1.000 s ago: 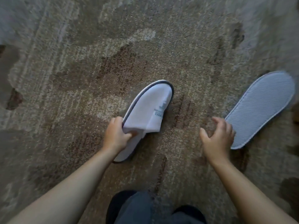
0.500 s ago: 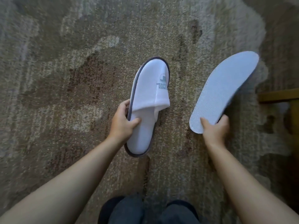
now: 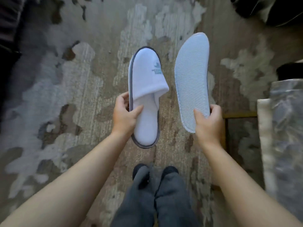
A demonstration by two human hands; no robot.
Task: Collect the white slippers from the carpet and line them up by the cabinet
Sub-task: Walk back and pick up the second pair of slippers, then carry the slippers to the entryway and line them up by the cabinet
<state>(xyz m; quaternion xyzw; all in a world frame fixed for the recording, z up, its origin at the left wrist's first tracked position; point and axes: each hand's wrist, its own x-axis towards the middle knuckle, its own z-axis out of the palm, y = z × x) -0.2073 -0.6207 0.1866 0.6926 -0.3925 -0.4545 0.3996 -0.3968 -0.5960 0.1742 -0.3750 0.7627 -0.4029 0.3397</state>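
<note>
Both white slippers are held up above the patterned carpet [image 3: 85,82]. My left hand [image 3: 126,115] grips the first slipper [image 3: 146,89] at its left edge near the heel; it faces up, showing its grey trim and a small logo on the toe cover. My right hand [image 3: 208,123] holds the second slipper [image 3: 191,79] by its heel; this one is turned over, ribbed sole toward me, toe pointing away. The two slippers hang side by side, a small gap between them.
My legs in dark trousers and dark footwear [image 3: 155,194] stand on the carpet below the hands. A pale, marbled furniture top [image 3: 285,136] and a wooden frame [image 3: 239,114] lie at the right. Dark objects sit at the top right [image 3: 270,10] and left edge [image 3: 8,46].
My right hand reached the overturned slipper on the carpet and picked it up. Both slippers rose off the floor and the view moved, bringing the furniture at the right into sight.
</note>
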